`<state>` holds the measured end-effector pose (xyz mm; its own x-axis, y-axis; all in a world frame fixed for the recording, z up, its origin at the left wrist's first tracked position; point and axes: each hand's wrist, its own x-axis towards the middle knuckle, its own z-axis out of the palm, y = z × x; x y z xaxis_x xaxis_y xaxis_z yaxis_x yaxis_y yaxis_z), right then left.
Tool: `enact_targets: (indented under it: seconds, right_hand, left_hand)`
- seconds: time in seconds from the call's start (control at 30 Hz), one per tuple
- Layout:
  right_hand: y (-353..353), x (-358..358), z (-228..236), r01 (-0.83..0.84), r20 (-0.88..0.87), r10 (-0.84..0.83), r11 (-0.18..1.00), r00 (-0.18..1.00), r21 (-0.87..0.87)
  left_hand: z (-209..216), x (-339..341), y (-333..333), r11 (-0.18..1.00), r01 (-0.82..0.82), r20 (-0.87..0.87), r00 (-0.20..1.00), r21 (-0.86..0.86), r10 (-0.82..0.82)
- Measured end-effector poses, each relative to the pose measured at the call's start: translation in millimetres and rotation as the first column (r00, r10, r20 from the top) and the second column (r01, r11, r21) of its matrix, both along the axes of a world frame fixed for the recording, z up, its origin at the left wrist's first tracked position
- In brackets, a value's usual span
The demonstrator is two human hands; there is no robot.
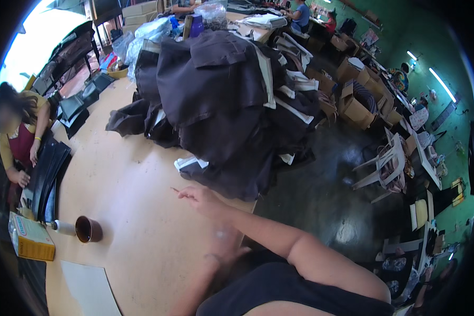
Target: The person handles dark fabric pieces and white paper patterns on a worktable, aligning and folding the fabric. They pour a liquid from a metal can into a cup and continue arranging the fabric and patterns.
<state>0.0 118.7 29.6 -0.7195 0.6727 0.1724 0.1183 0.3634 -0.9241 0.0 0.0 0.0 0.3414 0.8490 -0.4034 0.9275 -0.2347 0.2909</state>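
Note:
My right hand (199, 201) hovers over the pale table (126, 184), just in front of the pile of dark cloth pieces (216, 95). Its fingers point left, partly stretched out, and I see nothing held in them. Close to the table edge by my body is my left hand (229, 254), smeared by motion, its fingers not readable. The dark pieces are heaped high and have white strips along some edges. One white-edged piece (192, 164) lies at the pile's near side, just beyond my right hand.
A brown cup (88, 229), a white bottle (63, 227), a yellow-and-white box (32, 239) and a white sheet (89, 287) lie at left. Across the table, a person (23, 131) handles black sheets (46, 171). Right, on the floor, are a white plastic chair (387, 163) and open cartons (357, 102).

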Motion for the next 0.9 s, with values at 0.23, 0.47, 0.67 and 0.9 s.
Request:
enact_targets:
  seconds: [0.23,0.47,0.67,0.9]
  right_hand:
    - [5,-9,-36,-0.089,0.081,0.063,0.918,0.995,0.387]
    - [13,-4,-39,-0.321,0.43,-0.028,0.622,0.902,0.714]
    - [24,-12,-75,-0.195,0.197,0.075,0.674,0.978,0.713]
    - [44,11,12,-0.45,-0.377,0.274,0.715,0.885,-0.535]
  left_hand:
    - [-23,21,-30,0.967,-0.222,0.797,0.603,0.127,0.034]
    - [-36,0,-48,0.694,-0.613,0.23,0.788,0.376,0.571]
    - [-35,24,-42,0.872,-0.428,0.131,0.904,0.239,0.408]
    - [-39,32,-24,0.842,-0.391,0.111,0.919,0.371,0.378]
